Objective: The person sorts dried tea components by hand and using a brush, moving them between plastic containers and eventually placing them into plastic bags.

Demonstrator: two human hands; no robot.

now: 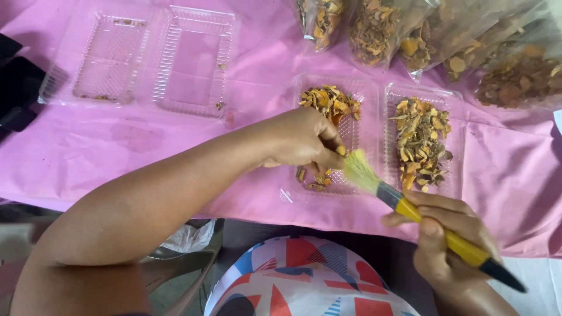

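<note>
Head view, pink-covered tabletop (88,152): left hand (301,140) pinches a small yellow piece (341,150) over the left half of an open clear tray (374,93) holding dried orange-brown chips (420,140); right hand (448,234) grips a yellow-handled brush (410,208), bristles touching that piece. Empty hinged tray (152,58) lies well apart at upper left; bags (410,29) of the same chips line the far edge.
</note>
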